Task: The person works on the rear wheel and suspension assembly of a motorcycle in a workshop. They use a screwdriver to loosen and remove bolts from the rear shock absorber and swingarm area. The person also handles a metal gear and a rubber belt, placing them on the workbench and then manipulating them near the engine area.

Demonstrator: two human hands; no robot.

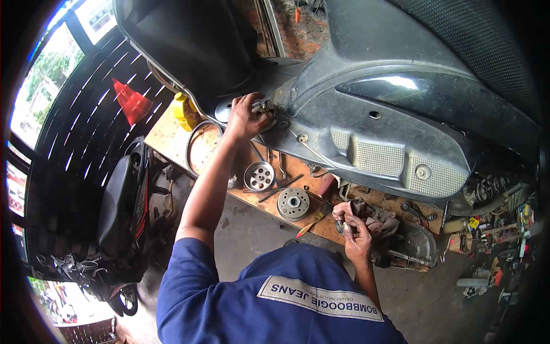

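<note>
My left hand (245, 119) reaches up to the scooter's grey footboard. Its fingers curl over a cluster of small metal parts (268, 108), and the exact thing under them is hidden. A shiny metal disc (222, 111) lies just left of that hand. Lower right, my right hand (358, 236) pinches a small dark part (338, 226) between its fingertips. A greyish-pink rag (379, 222) is bunched against this hand, over a metal engine cover (417, 243). On the wooden bench (238, 194) between my hands are a holed pulley-like wheel (259, 176) and a round clutch drum (293, 203).
A black drive belt (190, 148) and a yellow bottle (184, 112) sit at the bench's left end. Wrenches (281, 166) and a red-handled tool (326, 186) lie by the footboard (378, 157). Another motorcycle (117, 200) stands left; tools clutter the floor at right.
</note>
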